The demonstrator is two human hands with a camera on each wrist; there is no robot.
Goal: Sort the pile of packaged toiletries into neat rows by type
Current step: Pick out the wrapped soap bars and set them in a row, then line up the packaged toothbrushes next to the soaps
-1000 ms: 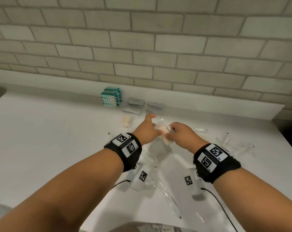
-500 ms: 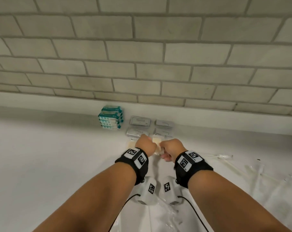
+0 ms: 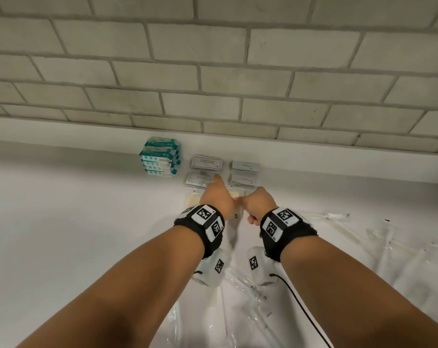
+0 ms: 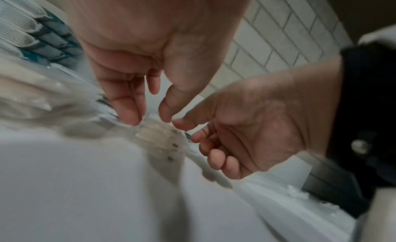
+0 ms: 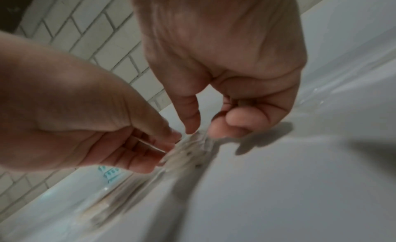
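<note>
A cream packet in clear wrap lies low over the white counter, in front of the sachet rows. My left hand pinches its left edge between thumb and fingertips. From the right, my right hand pinches the other edge with thumb and curled forefinger. A second cream packet lies just left of it. Behind stand a stack of teal wipe packs, two grey sachets and two white sachets. Both wrist views are blurred.
Clear-wrapped long items lie scattered on the counter to the right and near my forearms. The tiled wall rises right behind the rows. Bare counter stretches to the left.
Both hands have carried the cream packet forward from the pile to the spot in front of the white sachets and lowered it to the counter. My head has leaned in closer to the wall.
</note>
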